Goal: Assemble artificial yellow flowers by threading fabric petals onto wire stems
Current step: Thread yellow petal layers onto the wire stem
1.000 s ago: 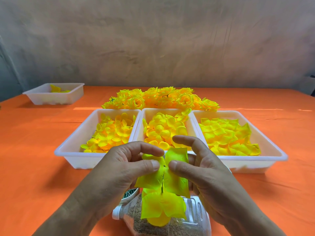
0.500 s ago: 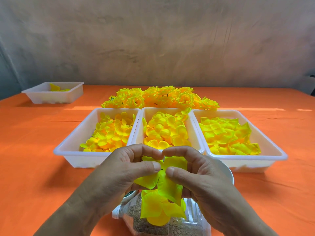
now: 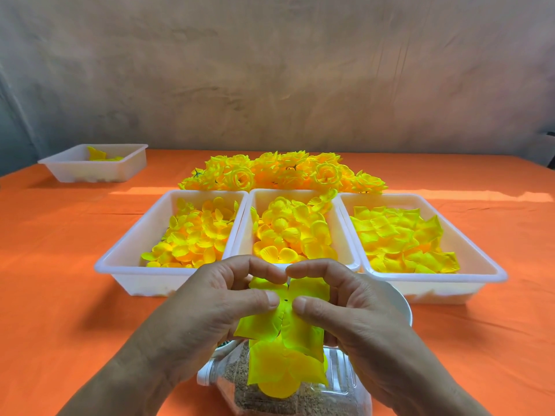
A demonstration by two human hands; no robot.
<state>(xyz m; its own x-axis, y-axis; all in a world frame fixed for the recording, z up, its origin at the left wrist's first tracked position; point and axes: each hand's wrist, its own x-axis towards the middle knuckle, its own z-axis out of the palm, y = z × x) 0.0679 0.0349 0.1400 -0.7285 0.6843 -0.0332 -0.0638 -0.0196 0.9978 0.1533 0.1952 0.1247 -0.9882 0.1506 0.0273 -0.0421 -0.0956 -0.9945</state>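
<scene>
A yellow fabric petal (image 3: 285, 313) is pinched flat by both hands, left hand (image 3: 207, 310) and right hand (image 3: 345, 313), its centre hole exposed for threading.

A bright orange cloth (image 3: 60, 295) covers the table. Three white plastic trays sit side by side: the left tray (image 3: 126, 265) and middle tray (image 3: 345, 235) hold yellow fabric petals shading to orange, the right tray (image 3: 480, 265) paler lemon-yellow ones. Far behind them lies a heap of yellow-orange fabric flowers (image 3: 282, 172). The near, held lime-yellow fabric petal piece (image 3: 288, 313) has a small dark hole. The clear plastic bottle (image 3: 339, 382) shows speckled brown grains. The wall (image 3: 270, 70) is mottled grey-brown.
</scene>
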